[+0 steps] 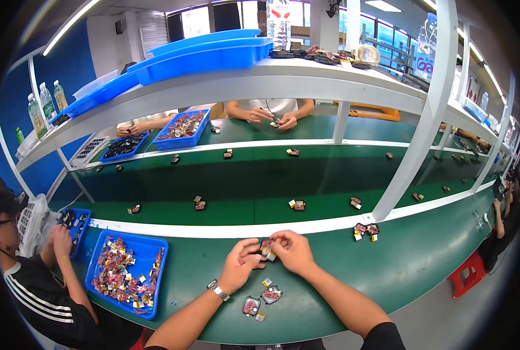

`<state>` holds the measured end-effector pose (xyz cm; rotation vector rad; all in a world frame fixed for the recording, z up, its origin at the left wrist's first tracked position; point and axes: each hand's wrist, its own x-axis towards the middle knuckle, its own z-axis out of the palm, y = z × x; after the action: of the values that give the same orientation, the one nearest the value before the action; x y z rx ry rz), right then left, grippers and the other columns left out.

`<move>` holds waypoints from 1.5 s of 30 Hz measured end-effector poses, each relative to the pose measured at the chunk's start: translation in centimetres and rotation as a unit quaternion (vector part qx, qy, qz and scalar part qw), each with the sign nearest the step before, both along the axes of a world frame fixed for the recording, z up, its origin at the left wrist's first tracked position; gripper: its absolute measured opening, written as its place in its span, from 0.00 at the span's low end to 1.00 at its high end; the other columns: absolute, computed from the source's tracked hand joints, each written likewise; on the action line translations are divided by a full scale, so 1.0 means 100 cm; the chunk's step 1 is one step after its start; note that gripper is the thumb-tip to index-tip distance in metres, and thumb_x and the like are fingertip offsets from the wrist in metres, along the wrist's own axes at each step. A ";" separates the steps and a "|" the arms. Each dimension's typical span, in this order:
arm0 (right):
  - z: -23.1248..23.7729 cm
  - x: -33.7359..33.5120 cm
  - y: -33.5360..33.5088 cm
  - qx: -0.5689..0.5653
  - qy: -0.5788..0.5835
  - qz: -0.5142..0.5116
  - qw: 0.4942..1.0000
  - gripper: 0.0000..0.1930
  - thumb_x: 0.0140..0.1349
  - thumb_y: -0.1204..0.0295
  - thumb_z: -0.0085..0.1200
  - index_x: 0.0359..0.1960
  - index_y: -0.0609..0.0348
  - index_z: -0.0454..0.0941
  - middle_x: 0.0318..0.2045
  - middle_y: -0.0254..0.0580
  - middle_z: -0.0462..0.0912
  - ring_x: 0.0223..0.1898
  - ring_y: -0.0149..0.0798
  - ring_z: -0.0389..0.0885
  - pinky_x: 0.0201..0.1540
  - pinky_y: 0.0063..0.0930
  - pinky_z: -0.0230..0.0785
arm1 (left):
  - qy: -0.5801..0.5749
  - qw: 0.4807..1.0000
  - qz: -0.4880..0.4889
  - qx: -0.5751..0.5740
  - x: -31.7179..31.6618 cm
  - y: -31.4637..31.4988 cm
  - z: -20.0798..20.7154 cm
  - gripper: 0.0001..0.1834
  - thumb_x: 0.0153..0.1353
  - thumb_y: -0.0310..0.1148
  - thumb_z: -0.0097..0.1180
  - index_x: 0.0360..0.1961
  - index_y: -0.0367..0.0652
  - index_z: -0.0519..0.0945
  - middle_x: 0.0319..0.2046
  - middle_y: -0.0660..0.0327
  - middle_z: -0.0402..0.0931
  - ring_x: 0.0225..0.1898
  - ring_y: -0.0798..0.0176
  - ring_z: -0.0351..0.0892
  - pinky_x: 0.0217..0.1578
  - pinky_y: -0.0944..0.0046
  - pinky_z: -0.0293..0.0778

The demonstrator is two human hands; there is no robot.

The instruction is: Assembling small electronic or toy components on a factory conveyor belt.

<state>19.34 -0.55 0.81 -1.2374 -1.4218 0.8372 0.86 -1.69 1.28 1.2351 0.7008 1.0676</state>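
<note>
Between my two hands is a small electronic unit [267, 249] with a dark casing and a silver-and-yellow battery-like piece. My left hand [241, 267], with a metal watch on its wrist, pinches the unit's left side. On the other side, the fingers of my right hand [293, 252] press at its top. Just below them on the green table lie two dark-rimmed units with reddish boards, one on the left [251, 305] and one on the right [271, 294]. A small silver-and-yellow piece [266, 282] rests above this pair, and another piece [260, 317] below it.
To my left stands a blue tray [163, 262] of loose red boards with small yellow-and-white parts. A co-worker [44, 280] sits beyond it. Ahead, a white rail [225, 231] borders a green belt [242, 216] carrying spaced units. A slanted metal post [414, 128] rises at right.
</note>
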 end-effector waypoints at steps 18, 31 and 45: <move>0.002 0.049 0.072 0.123 -0.341 -0.318 0.876 0.21 0.50 0.69 0.66 0.45 0.63 0.74 0.41 0.51 0.76 0.44 0.54 0.74 0.50 0.43 0.69 | 0.079 0.996 -0.032 0.008 -0.025 0.011 -0.012 0.09 0.68 0.25 0.50 0.47 0.34 0.76 0.37 0.56 0.81 0.36 0.68 0.81 0.38 0.69 0.78; 0.000 0.041 0.032 0.080 -0.120 -0.171 0.975 0.24 0.47 0.72 0.66 0.47 0.59 0.73 0.41 0.45 0.80 0.42 0.44 0.77 0.44 0.36 0.72 | 0.061 0.997 0.014 -0.034 -0.034 0.017 -0.005 0.13 0.70 0.29 0.47 0.50 0.32 0.74 0.38 0.53 0.80 0.34 0.65 0.81 0.35 0.67 0.79; 0.047 0.000 -0.025 0.289 -0.293 0.177 0.894 0.21 0.46 0.77 0.63 0.46 0.53 0.81 0.49 0.40 0.78 0.50 0.46 0.76 0.53 0.37 0.72 | 0.018 0.984 -0.122 -0.129 -0.030 0.014 0.010 0.20 0.71 0.31 0.47 0.62 0.36 0.71 0.46 0.58 0.78 0.41 0.70 0.79 0.43 0.70 0.77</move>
<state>19.36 -3.04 5.52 -0.7913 -2.2318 0.2059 -2.17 -0.33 2.29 1.0860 0.6731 0.7288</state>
